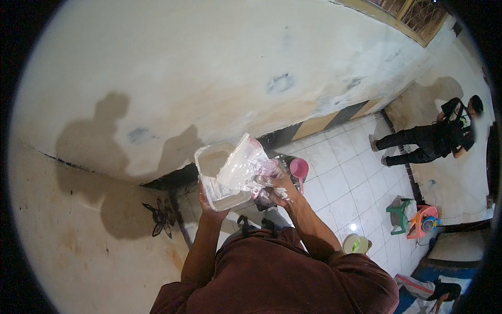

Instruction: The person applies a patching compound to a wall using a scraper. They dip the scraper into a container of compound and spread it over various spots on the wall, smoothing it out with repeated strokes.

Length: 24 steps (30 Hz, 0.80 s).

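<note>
Evidently both hands are loaded. Left hand [212, 209] grips a translucent rectangular tub [200, 170] at its near left corner, palm against the wall of the tub; fingers underneath are hidden. White paste coats the tub's inside. Right hand [280, 191] is closed on the near right part of a stiff white sheet [235, 162], fingers smeared with the same paste. The sheet slants over the tub's right edge; whether it touches the rim cannot be told.

Below: white tiled floor [334, 162]. By its edge along the patched wall [209, 78] sits a pink dipper [298, 167], over something dark, unidentified. Toward the floor's right edge, a green stool [397, 217] stands just beside an orange-red one [418, 225]. Another person [429, 138] is near the floor's far edge, well apart.

Risks (judgement): wet paste on the right fingers could let the sheet slip. Paste heaped on the tilted sheet may slide off its right edge, missing the tub and dropping onto the tiles or dipper. Hard scraping against the rim could twist the tub, since one hand alone supports it at a corner.
</note>
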### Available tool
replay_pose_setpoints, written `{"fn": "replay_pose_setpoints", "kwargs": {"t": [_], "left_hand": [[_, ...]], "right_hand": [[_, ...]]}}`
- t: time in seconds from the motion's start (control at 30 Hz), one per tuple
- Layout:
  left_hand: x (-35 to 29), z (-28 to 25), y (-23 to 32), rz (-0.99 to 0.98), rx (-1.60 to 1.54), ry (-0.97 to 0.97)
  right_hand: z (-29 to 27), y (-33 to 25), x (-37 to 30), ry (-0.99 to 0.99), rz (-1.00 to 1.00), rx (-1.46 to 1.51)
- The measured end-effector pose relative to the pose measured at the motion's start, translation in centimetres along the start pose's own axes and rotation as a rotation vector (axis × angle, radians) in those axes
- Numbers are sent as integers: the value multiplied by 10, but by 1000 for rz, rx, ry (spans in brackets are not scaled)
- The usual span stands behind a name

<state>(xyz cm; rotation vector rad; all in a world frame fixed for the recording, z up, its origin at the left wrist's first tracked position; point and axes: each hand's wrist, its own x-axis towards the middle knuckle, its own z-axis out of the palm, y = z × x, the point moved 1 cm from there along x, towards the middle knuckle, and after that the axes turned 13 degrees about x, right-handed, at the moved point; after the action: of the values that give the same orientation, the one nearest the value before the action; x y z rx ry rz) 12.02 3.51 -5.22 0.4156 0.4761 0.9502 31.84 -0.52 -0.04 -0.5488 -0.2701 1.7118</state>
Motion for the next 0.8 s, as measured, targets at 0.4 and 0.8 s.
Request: {"fn": "replay_pose_setpoints", "kwargs": {"t": [0.4, 0.8], "left_hand": [[17, 6, -23, -67, -102, -7], [11, -22, -59, 77, -193, -102]], "right_hand": [[-29, -7, -20, 184, -81, 108], [-93, -12, 19, 38, -111, -2]]}}
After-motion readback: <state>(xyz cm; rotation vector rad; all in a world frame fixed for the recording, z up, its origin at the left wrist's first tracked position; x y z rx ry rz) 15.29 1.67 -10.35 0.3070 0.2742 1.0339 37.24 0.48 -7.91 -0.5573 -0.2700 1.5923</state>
